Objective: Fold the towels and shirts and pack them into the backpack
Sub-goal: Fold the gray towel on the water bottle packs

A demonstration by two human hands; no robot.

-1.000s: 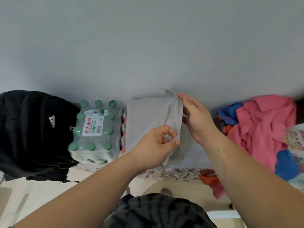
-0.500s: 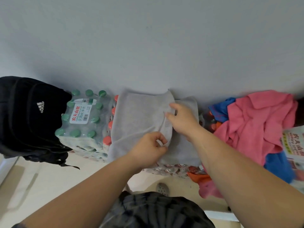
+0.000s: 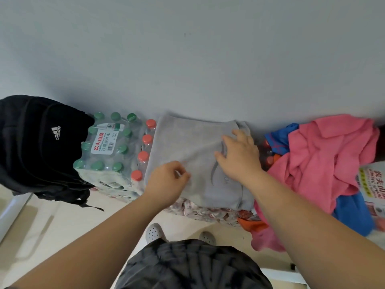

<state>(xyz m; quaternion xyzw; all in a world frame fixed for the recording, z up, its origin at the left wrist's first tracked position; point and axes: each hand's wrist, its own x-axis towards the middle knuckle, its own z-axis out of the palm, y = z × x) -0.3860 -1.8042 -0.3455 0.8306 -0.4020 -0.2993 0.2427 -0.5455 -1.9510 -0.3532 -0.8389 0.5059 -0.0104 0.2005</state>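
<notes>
Obs., head view. All places are given relative to the grey shirt.

- Grey shirt (image 3: 187,142): lies spread flat against the wall (image 3: 187,59), on top of a shrink-wrapped pack of red-capped bottles (image 3: 143,157) whose caps show along its left edge. A darker curved logo shows on its right half.
- Left hand (image 3: 166,180): at the shirt's near-left part, fingers curled in, thumb and forefinger pinching a small bit of the fabric.
- Right hand (image 3: 239,155): on the shirt's right half, palm down, fingers straight and spread, pressing on the cloth and gripping nothing.
- Backpack (image 3: 35,142): black, white logo, well to the left of the shirt and apart from it. I cannot tell whether its zip is open.
- Pack of green-capped bottles (image 3: 106,142): between the backpack and the shirt, touching the red-capped pack.
- Pink cloth (image 3: 323,159): loose, unfolded heap just right of the shirt, with blue cloth (image 3: 279,138) at its far-left edge.
- Printed box (image 3: 373,182): beyond the heap, farthest right.
</notes>
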